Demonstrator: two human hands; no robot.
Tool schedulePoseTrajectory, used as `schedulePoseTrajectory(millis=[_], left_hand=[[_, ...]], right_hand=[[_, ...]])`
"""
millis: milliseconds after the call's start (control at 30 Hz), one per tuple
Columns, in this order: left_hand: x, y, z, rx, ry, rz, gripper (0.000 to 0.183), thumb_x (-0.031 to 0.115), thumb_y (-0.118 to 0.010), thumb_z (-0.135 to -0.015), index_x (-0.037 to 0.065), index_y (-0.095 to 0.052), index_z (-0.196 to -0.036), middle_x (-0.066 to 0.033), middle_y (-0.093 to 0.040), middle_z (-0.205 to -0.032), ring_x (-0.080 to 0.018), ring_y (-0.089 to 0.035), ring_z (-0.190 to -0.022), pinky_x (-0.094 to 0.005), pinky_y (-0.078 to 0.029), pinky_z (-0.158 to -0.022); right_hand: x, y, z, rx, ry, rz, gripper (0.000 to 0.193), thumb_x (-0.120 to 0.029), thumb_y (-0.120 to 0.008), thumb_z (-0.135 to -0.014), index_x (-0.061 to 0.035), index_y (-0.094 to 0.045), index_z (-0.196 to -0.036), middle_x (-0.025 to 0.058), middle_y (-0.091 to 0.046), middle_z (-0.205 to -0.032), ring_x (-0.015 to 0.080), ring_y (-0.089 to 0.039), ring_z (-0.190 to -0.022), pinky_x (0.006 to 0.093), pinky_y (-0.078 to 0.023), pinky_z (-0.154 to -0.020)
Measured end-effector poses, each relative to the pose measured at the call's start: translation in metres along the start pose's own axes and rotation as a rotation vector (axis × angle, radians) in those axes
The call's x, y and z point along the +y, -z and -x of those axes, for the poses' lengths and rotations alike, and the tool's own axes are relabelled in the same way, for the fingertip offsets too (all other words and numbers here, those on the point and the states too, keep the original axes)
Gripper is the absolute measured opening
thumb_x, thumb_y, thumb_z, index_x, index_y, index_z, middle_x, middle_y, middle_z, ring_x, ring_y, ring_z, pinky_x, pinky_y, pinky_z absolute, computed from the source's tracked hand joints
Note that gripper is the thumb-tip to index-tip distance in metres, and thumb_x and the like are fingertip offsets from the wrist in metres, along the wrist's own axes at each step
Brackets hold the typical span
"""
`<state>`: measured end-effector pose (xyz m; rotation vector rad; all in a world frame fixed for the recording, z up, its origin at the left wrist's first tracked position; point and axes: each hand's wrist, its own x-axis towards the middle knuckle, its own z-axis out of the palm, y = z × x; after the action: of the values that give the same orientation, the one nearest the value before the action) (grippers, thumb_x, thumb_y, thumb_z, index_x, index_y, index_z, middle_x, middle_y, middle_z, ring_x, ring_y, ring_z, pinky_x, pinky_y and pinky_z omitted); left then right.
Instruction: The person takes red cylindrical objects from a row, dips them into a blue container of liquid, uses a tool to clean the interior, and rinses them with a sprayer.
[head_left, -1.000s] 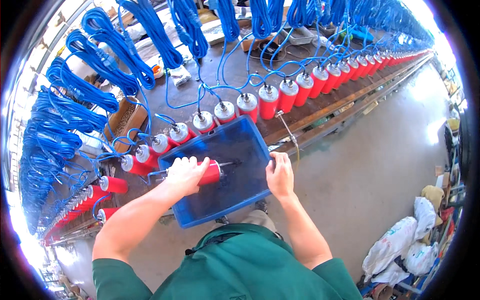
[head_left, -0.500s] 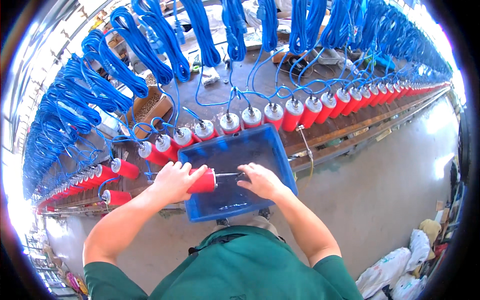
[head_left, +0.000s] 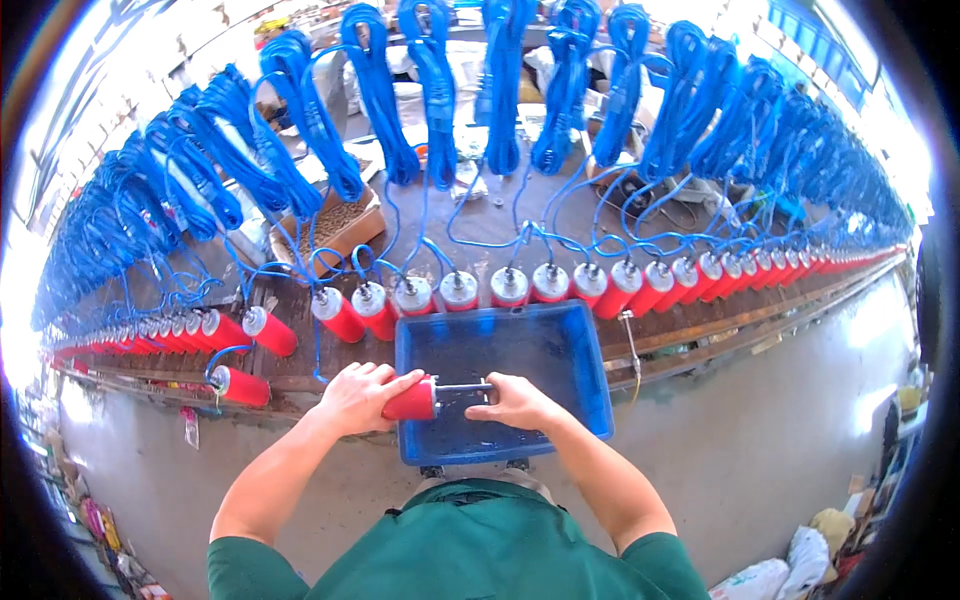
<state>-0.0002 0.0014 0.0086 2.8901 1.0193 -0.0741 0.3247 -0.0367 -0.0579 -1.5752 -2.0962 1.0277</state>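
My left hand (head_left: 358, 398) is wrapped round a red cylinder (head_left: 410, 402) lying sideways over the left part of a blue plastic tub (head_left: 605, 400). Thin metal rods (head_left: 462, 387) stick out of the cylinder's pale end cap toward the right. At their far end, the fingers of my right hand (head_left: 518, 402) pinch a small dark piece (head_left: 488, 391), partly hidden by the fingers. Dark, wet-looking liquid or a dark bottom shows inside the tub. Just beyond the tub's far rim stands a row of similar red cylinders (head_left: 510, 288) with metal tops and blue cables.
Bundled blue cables (head_left: 502, 90) hang in a long row above the bench (head_left: 440, 215). A cardboard box (head_left: 350, 235) of small pieces sits at the back left. One red cylinder (head_left: 242, 386) lies near the left front edge. A metal fitting on a hose (head_left: 631, 345) hangs right of the tub.
My right hand has closed its fingers on the dark piece at the rods' end. The view has shifted, so the bench and tub appear lower; the left hand still holds the cylinder.
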Motion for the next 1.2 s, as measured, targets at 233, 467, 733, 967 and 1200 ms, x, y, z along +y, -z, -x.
schedulePoseTrajectory(millis=[233,467,733,967,1200], left_hand=[[-0.004,-0.009,0.001,0.027,0.011,0.038,0.109,0.037,-0.096,-0.063,0.030,-0.049,-0.161,-0.0049,-0.067,-0.119,-0.0295,-0.069,-0.105,-0.0448,-0.055,-0.095],[-0.003,-0.008,0.007,0.020,0.052,0.049,0.104,0.038,-0.092,-0.072,0.033,-0.045,-0.164,-0.0042,-0.067,-0.118,-0.0278,-0.066,-0.104,-0.0433,-0.054,-0.093],[0.002,-0.005,0.000,0.010,0.024,-0.004,0.104,0.037,-0.092,-0.071,0.033,-0.045,-0.163,-0.0039,-0.066,-0.116,-0.0279,-0.066,-0.104,-0.0428,-0.055,-0.094],[-0.001,-0.012,0.001,0.041,0.026,0.072,0.104,0.034,-0.094,-0.068,0.032,-0.049,-0.161,-0.0050,-0.066,-0.117,-0.0292,-0.065,-0.107,-0.0440,-0.053,-0.097],[0.000,-0.008,0.002,-0.023,0.068,0.065,0.107,0.034,-0.094,-0.069,0.034,-0.045,-0.164,-0.0050,-0.064,-0.120,-0.0291,-0.064,-0.110,-0.0440,-0.053,-0.099]], right_hand=[[-0.013,-0.003,0.003,-0.097,-0.468,-1.051,0.028,-0.029,-0.068,-0.109,-0.0010,-0.074,-0.112,-0.0002,-0.065,-0.086,0.0144,-0.062,-0.078,0.0296,-0.052,-0.072],[-0.010,0.001,0.018,0.311,0.478,-0.115,0.034,-0.002,-0.072,-0.099,-0.0109,-0.075,-0.132,0.0064,-0.066,-0.091,0.0197,-0.065,-0.081,0.0310,-0.055,-0.075],[-0.024,0.018,0.018,0.077,0.139,-0.046,0.059,-0.017,-0.078,-0.094,-0.0108,-0.058,-0.149,0.0231,-0.074,-0.100,0.0393,-0.074,-0.094,0.0472,-0.058,-0.084],[-0.002,0.006,0.008,0.040,-0.015,0.040,0.035,-0.035,-0.080,-0.092,-0.0025,-0.073,-0.103,0.0210,-0.075,-0.087,0.0387,-0.075,-0.083,0.0483,-0.057,-0.074],[-0.017,0.017,0.024,-0.237,-0.334,-0.991,0.048,-0.036,-0.066,-0.109,-0.0023,-0.058,-0.143,-0.0018,-0.053,-0.082,0.0072,-0.050,-0.069,0.0238,-0.041,-0.057]])
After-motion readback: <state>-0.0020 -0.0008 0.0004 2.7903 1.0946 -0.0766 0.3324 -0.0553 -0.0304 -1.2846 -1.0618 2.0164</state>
